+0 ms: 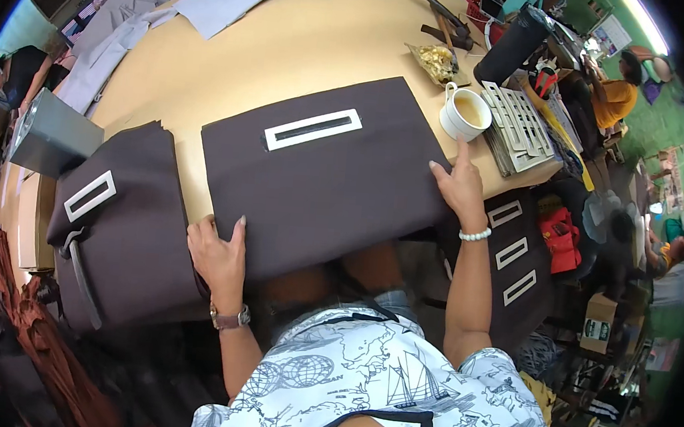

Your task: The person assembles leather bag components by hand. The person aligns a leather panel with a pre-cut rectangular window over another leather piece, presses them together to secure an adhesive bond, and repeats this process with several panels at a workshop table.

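1. At the left edge of the desk (179,63) stands a grey metal box (55,133), just behind a folded dark cloth piece (135,237).
2. That cloth piece drapes over the near left part of the desk; it bears a white slotted frame (91,196), and a grey curved strip (82,281) lies on it.
3. Along the far left edge lie light grey cloth pieces (234,0).
4. The left hand (220,264) is at the left side of the dark panel, close to the near edge of the desk. Its thumb and forefinger are apart, the thumb on the panel — whether the fingers grip the cloth I cannot tell.
5. The dark panel (327,200) lies flat in the middle of the desk, covering the near edge. A white rectangular frame (313,129) sits on its far half.
6. Toward the far right corner lie a hammer (442,9) and an opened packet (436,63).
7. A white cup (451,122) with a light brown drink stands just beyond the panel's right side.
8. The right hand (464,189) is at that side, thumb and forefinger spread wide — thumb on the panel, forefinger pointing at the cup.
9. At the right edge rests a stack of pale slotted frames (521,131), near a black cylinder (513,46).
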A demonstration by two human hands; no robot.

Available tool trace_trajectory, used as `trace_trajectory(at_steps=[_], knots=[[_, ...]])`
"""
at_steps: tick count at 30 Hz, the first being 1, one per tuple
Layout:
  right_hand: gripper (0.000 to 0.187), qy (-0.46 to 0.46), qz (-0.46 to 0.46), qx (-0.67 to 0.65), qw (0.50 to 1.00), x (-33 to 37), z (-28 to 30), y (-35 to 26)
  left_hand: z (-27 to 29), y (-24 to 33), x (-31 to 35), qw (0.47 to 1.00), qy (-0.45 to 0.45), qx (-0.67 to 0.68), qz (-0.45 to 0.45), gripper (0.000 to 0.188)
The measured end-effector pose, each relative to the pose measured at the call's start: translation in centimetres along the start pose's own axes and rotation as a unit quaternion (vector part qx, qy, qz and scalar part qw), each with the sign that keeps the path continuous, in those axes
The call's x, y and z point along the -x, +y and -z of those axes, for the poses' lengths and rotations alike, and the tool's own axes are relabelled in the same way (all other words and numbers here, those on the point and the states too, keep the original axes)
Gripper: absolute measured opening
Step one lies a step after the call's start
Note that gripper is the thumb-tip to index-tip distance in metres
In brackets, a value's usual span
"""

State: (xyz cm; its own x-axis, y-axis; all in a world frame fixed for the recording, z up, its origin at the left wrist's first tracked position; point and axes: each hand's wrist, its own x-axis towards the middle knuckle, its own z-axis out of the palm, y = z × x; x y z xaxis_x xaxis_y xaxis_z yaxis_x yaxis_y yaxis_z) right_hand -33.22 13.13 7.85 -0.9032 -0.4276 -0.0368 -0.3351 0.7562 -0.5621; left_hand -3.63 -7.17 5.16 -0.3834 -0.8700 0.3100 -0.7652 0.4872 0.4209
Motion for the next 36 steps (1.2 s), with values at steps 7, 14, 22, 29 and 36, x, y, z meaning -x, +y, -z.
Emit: trace_trajectory(at_steps=[7,14,22,29,36], knots=[[0.062,0.111,0.035,0.139,0.983,-1.7,-3.6,-2.9,-1.0,-0.9,-2.5,0.977,-0.035,0.208,-0.005,0.02],[0.058,0.252,0.075,0.146,0.954,-1.3,-6.3,-0.8,-1.3,-0.5,-1.4,0.963,-0.043,0.264,0.018,0.043],[0.057,0.23,0.044,0.113,0.966,-1.1,-5.9,-1.3,-1.1,-0.2,-1.7,0.968,-0.019,0.241,-0.059,0.065],[0.055,0.275,0.14,0.112,0.944,-1.5,-6.3,-0.6,-1.4,0.1,-1.9,0.967,0.003,0.25,-0.055,0.062],[0.057,0.197,0.106,0.007,0.975,-3.1,-5.2,-1.9,-0.4,-0.6,-3.4,0.875,-0.101,0.454,0.133,0.066]])
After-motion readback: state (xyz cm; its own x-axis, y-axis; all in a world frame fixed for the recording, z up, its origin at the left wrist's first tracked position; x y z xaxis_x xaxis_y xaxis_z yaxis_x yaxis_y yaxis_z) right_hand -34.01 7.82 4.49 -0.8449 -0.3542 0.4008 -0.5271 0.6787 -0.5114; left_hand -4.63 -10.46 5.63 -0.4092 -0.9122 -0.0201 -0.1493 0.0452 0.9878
